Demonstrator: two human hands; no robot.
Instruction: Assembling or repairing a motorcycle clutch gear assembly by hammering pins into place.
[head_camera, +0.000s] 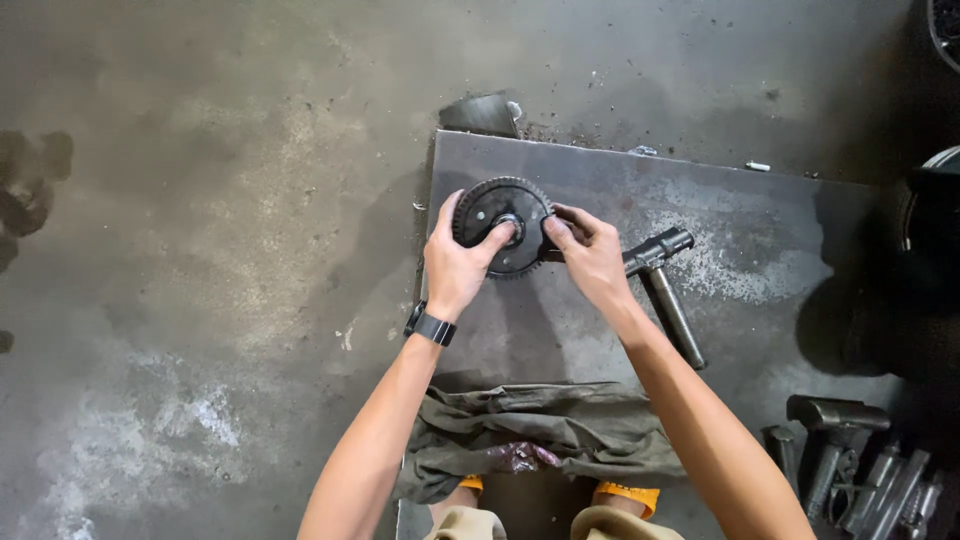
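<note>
Centre frame: left hand (455, 268) & right hand (590, 258) pinch gear (497, 222) on plate (740, 210), thumb at hub; seating step, next needs alignment.

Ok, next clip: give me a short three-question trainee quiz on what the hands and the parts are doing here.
1. True or false: both hands are on the toothed gear.
2. Which hand has its thumb on the gear's centre hub: A left hand, B right hand?
3. What lies to the right of the right hand on the steel plate?

Key: 1 true. 2 A. 3 A T-shaped metal tool.
</note>
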